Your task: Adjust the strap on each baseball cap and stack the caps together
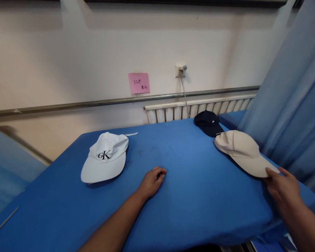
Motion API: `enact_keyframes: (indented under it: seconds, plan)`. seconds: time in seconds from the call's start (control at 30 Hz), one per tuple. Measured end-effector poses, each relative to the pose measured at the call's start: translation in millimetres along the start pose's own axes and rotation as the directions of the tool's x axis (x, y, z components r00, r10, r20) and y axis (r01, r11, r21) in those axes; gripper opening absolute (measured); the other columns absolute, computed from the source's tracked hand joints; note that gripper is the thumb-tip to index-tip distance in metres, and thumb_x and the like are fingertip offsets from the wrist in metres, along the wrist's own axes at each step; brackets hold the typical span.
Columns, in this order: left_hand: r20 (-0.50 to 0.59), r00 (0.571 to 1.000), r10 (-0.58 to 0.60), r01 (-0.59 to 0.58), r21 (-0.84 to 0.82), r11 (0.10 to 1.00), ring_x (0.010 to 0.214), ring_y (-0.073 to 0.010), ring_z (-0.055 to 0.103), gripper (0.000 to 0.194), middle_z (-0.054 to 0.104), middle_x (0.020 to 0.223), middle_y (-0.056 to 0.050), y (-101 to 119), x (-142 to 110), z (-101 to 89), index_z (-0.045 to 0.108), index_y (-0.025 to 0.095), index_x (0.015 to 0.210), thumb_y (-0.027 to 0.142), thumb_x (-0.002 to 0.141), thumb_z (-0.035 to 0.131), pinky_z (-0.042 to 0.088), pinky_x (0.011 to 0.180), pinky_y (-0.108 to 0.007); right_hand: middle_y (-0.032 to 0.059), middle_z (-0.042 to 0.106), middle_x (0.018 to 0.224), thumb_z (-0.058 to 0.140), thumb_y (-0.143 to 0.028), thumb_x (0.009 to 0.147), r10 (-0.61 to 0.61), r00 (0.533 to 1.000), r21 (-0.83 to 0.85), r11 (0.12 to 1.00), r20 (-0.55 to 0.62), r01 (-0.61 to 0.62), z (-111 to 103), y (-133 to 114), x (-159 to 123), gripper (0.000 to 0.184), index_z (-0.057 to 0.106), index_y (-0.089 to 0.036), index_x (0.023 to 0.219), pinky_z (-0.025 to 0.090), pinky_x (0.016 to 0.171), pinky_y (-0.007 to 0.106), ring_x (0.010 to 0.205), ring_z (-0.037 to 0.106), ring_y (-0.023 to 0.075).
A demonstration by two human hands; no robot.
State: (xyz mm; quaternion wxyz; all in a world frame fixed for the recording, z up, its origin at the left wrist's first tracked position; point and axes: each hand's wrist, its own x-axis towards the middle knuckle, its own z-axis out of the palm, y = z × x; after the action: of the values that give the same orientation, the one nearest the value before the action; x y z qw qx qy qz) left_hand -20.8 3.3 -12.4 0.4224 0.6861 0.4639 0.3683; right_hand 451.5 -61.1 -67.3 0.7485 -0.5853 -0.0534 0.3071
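Observation:
On the right, my right hand [283, 183] pinches the brim edge of a beige cap [240, 147] between thumb and fingers. The beige cap's crown lies close to a dark navy cap [208, 122] with a small white mark, at the far right of the table. My left hand [152, 180] rests at the middle of the blue-covered table [189, 196], fingers curled in with nothing in them. To its left sits a white cap [107, 155] with black letters, brim toward me and its strap sticking out behind.
A thin stick [4, 223] lies at the table's left edge. Blue curtains [291, 98] hang at the right, with blue fabric at the left too. Behind the table are a metal rail [99, 103], a radiator [170, 112], a plugged socket [180, 71] and a pink note [139, 83].

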Motion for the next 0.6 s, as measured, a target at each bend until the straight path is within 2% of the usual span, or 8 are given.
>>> enact_keyframes:
  seconds: [0.1, 0.2, 0.27, 0.37, 0.43, 0.47, 0.53, 0.6]
  plan:
    - [-0.018, 0.999, -0.048, 0.047, -0.06, 0.997, 0.073, -0.0178, 0.057, 0.013, 0.067, 0.081, -0.003, -2.3, -1.8, -0.1, 0.075, 0.024, 0.083, 0.019, 0.073, 0.068, 0.045, 0.075, -0.027, 0.0164, 0.056, 0.135, 0.074, -0.006, 0.048, -0.077, 0.994, 0.099, 0.992, -0.072, 0.084, -0.3, 2.9, -7.5, 0.072, 0.062, -0.03, 0.114, 0.057, 0.07, 0.031, 0.112, 0.062, 0.0262]
    - [-0.078, 0.982, -0.175, 0.15, -0.253, 0.956, 0.077, -0.0177, 0.06, 0.021, 0.07, 0.089, -0.005, -4.7, 0.1, 3.9, 0.073, 0.021, 0.091, 0.019, 0.07, 0.073, 0.046, 0.079, -0.029, 0.0148, 0.065, 0.122, 0.076, -0.006, 0.054, -0.037, 0.997, 0.152, 0.988, 0.073, 0.025, 9.5, -1.2, -23.2, 0.06, 0.067, -0.026, 0.109, 0.057, 0.065, 0.02, 0.088, 0.07, 0.0179]
    - [-0.085, 0.959, -0.272, 0.214, -0.416, 0.884, 0.081, -0.0173, 0.063, 0.03, 0.071, 0.1, -0.008, -3.1, 3.6, 8.1, 0.069, 0.019, 0.1, 0.021, 0.071, 0.076, 0.048, 0.081, -0.03, 0.0127, 0.069, 0.113, 0.075, -0.009, 0.06, 0.028, 0.979, 0.11, 0.993, 0.201, -0.051, 27.3, -3.7, -38.3, 0.051, 0.069, -0.024, 0.108, 0.058, 0.062, 0.019, 0.075, 0.069, 0.0151]
    - [0.085, 0.926, -0.367, 0.32, -0.691, 0.648, 0.09, -0.02, 0.067, 0.036, 0.068, 0.112, -0.014, 3.5, 11.4, 11.4, 0.064, 0.017, 0.108, 0.037, 0.079, 0.071, 0.05, 0.082, -0.033, 0.009, 0.072, 0.105, 0.073, -0.013, 0.065, 0.146, 0.89, 0.006, 0.986, 0.431, -0.165, 71.3, 0.8, -62.9, 0.049, 0.066, -0.022, 0.112, 0.06, 0.056, 0.025, 0.069, 0.069, 0.0167]
    - [0.217, 0.907, -0.361, 0.372, -0.813, 0.448, 0.09, -0.0207, 0.068, 0.038, 0.068, 0.109, -0.014, 6.6, 16.8, 8.6, 0.064, 0.016, 0.107, 0.047, 0.085, 0.062, 0.052, 0.082, -0.034, 0.0082, 0.074, 0.096, 0.072, -0.012, 0.068, 0.205, 0.83, -0.047, 0.976, 0.518, -0.212, 108.4, 11.0, -76.4, 0.046, 0.065, -0.02, 0.113, 0.059, 0.054, 0.026, 0.066, 0.069, 0.0173]
    - [0.233, 0.906, -0.354, 0.366, -0.852, 0.376, 0.089, -0.0196, 0.069, 0.036, 0.069, 0.106, -0.013, 6.6, 18.9, 5.5, 0.064, 0.016, 0.105, 0.046, 0.087, 0.059, 0.053, 0.081, -0.033, 0.0081, 0.074, 0.092, 0.071, -0.012, 0.069, 0.226, 0.805, -0.067, 0.971, 0.548, -0.228, 127.8, 17.7, -81.2, 0.043, 0.065, -0.018, 0.111, 0.059, 0.054, 0.026, 0.067, 0.069, 0.0176]
    - [0.164, 0.915, -0.368, 0.291, -0.901, 0.322, 0.083, -0.0159, 0.069, 0.024, 0.071, 0.098, -0.009, 3.3, 21.4, -3.4, 0.066, 0.015, 0.102, 0.034, 0.09, 0.058, 0.055, 0.079, -0.029, 0.0078, 0.074, 0.085, 0.069, -0.009, 0.069, 0.23, 0.796, -0.088, 0.972, 0.561, -0.219, 166.1, 32.0, -86.7, 0.035, 0.066, -0.015, 0.103, 0.058, 0.055, 0.026, 0.066, 0.068, 0.0174]
    - [0.066, 0.917, -0.394, 0.212, -0.917, 0.339, 0.08, -0.0138, 0.068, 0.014, 0.072, 0.093, -0.007, -3.1, 21.6, -13.0, 0.066, 0.013, 0.099, 0.018, 0.088, 0.06, 0.055, 0.078, -0.026, 0.0068, 0.073, 0.079, 0.067, -0.008, 0.069, 0.205, 0.836, -0.134, 0.978, 0.509, -0.158, 200.5, 43.6, -88.1, 0.029, 0.065, -0.014, 0.097, 0.057, 0.056, 0.028, 0.064, 0.067, 0.0172]
